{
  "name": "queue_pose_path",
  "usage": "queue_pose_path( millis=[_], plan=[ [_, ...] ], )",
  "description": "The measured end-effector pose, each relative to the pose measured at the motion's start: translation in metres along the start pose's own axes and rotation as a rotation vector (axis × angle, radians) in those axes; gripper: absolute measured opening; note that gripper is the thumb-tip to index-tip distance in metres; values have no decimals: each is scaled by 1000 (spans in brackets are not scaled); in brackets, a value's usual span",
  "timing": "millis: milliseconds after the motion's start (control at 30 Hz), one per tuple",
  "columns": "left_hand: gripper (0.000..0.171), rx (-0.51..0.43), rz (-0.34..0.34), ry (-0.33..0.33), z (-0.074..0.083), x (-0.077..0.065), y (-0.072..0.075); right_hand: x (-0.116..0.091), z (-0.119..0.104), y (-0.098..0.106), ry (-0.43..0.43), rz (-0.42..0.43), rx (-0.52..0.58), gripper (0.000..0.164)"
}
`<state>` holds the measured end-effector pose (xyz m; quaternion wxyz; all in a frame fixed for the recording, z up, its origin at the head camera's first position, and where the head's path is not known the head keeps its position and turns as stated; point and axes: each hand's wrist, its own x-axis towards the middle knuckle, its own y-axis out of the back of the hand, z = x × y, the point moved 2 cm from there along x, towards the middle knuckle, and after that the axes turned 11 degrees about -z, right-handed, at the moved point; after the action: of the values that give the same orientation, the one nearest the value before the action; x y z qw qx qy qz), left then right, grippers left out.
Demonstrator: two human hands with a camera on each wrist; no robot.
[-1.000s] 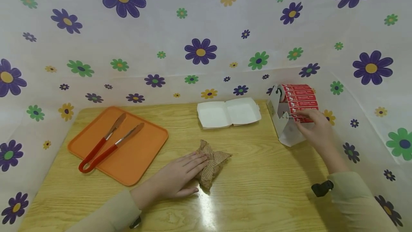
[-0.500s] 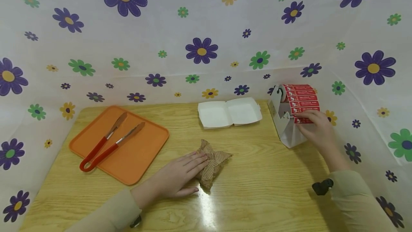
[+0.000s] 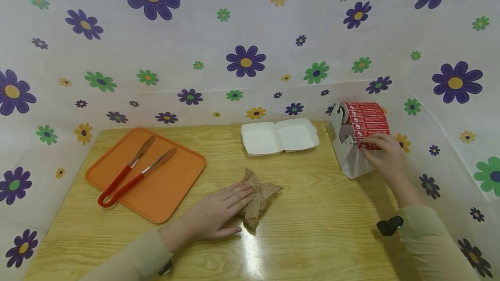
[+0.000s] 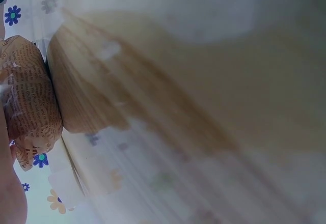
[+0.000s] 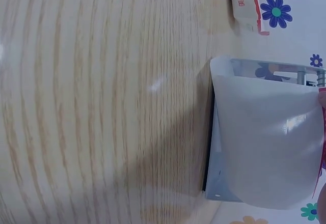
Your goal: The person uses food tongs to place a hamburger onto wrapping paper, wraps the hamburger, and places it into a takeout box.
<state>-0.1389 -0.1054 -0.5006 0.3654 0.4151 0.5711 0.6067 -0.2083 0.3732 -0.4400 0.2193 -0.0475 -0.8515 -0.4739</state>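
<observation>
My left hand (image 3: 218, 214) rests with nearly straight fingers on a crumpled bundle wrapped in brown printed paper (image 3: 263, 200) on the table. In the left wrist view the wrapped bundle (image 4: 30, 96) shows at the left edge, beside part of the hand. On the right, a metal label dispenser (image 3: 353, 164) carries a roll of red labels (image 3: 369, 119). My right hand (image 3: 392, 161) pinches the lower red label between thumb and fingers at the dispenser's front. The right wrist view shows white backing paper (image 5: 270, 142) curving down below; most of the right hand is out of that frame.
An open white takeaway box (image 3: 259, 138) lies at the back of the table. At left, tongs with red handles (image 3: 121, 192) lie on an orange tray (image 3: 164, 198). A white sheet with printed flowers (image 3: 187, 42) hangs behind and along the sides.
My right hand stays at the dispenser while its fingers shift slightly along the lower red label. The left hand and the bundle stay in place. The head view has drifted a little.
</observation>
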Motion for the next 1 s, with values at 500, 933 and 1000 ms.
queue_pose_path(
  millis=[500, 933, 1000],
  plan=[
    [85, 12, -5, -7, -1, -1, -2, 2, 0, 1, -30, 8, 16, 22],
    [85, 10, -4, -8, -1, -1, -1, 3, 1, 5, -37, -9, 89, 12],
    [85, 11, -6, -7, -2, -1, -1, 2, 1, 8, -44, -3, 72, 13]
  ],
)
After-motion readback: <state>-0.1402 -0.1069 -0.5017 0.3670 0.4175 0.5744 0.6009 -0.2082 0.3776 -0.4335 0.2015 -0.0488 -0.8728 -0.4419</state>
